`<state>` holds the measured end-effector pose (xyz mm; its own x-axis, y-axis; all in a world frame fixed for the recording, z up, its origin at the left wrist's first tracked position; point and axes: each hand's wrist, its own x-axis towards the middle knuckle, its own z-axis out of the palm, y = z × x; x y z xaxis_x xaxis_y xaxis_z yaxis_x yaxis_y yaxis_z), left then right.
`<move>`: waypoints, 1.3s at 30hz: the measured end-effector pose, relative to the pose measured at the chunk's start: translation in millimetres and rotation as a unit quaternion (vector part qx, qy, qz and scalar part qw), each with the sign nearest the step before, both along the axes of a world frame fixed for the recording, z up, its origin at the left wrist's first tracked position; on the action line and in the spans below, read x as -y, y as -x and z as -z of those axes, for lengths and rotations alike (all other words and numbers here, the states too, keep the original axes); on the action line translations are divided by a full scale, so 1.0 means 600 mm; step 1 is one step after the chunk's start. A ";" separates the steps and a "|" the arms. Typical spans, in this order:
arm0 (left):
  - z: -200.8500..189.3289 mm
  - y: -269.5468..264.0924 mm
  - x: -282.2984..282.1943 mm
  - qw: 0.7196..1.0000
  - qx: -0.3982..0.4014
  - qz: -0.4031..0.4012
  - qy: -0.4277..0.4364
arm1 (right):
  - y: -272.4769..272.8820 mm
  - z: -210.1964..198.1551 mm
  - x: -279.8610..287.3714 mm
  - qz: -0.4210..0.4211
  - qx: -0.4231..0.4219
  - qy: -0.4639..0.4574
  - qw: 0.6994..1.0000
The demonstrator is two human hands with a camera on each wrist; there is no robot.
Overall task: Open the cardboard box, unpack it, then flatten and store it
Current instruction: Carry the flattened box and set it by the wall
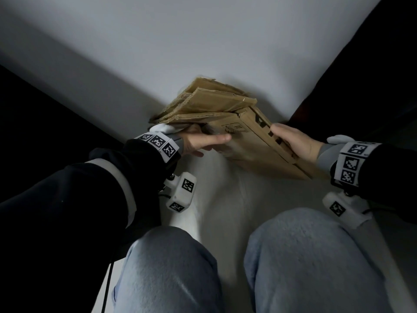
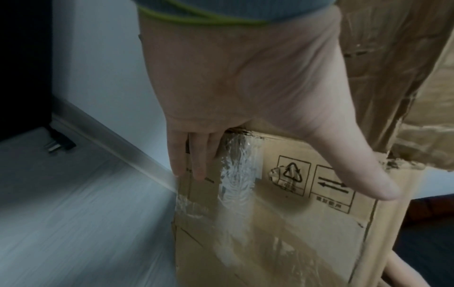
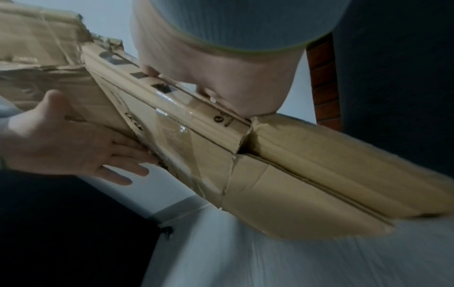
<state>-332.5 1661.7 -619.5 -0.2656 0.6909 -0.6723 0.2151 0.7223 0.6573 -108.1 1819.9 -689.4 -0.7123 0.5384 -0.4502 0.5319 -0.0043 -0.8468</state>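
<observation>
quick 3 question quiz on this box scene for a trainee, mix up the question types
1. True or false: the cardboard box is flattened.
2. Which hand has its thumb on the printed face beside the recycling symbol? A) left hand B) right hand C) neither
3. Fill in: the box's far flaps lie close to the pale ____.

Key: 1 true; 2 A; 3 wall
</observation>
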 end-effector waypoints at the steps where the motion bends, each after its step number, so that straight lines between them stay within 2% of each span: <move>1: -0.002 0.000 0.002 1.000 0.001 0.002 0.002 | 0.002 -0.008 0.001 0.000 -0.006 0.009 1.000; 3: -0.005 0.000 0.005 1.000 0.007 0.008 0.006 | 0.008 -0.026 0.002 -0.023 0.011 -0.001 1.000; 6: -0.010 -0.001 0.008 1.000 0.014 0.017 0.013 | 0.024 -0.041 -0.003 -0.086 0.035 -0.065 0.994; 10: -0.026 -0.006 0.011 0.998 0.034 0.041 0.030 | 0.060 -0.070 -0.001 -0.133 0.032 -0.120 0.983; 12: -0.035 -0.014 0.014 0.998 0.038 0.046 0.032 | 0.075 -0.083 0.004 -0.141 0.045 -0.141 0.979; 17: -0.073 -0.054 0.017 0.999 0.035 0.024 0.022 | 0.099 -0.119 0.041 -0.117 0.093 -0.265 0.953; 20: -0.093 -0.079 0.006 0.999 0.023 -0.027 0.015 | 0.108 -0.145 0.066 -0.113 0.102 -0.322 0.934; 22: -0.101 -0.084 0.004 0.999 0.012 -0.051 0.012 | 0.110 -0.157 0.071 -0.121 0.101 -0.327 0.932; 25: -0.100 -0.068 0.023 0.999 0.011 -0.035 0.011 | 0.091 -0.162 0.051 -0.073 0.090 -0.262 0.958; 29: -0.080 -0.038 0.087 0.995 0.076 -0.017 0.059 | 0.032 -0.161 -0.010 -0.006 0.093 -0.176 0.980; 33: -0.052 -0.003 0.160 0.988 0.119 -0.058 0.077 | -0.021 -0.160 -0.052 0.100 0.086 -0.064 0.989; 39: -0.048 0.072 0.221 0.977 0.061 -0.160 0.129 | -0.061 -0.168 -0.058 0.169 0.025 0.037 0.985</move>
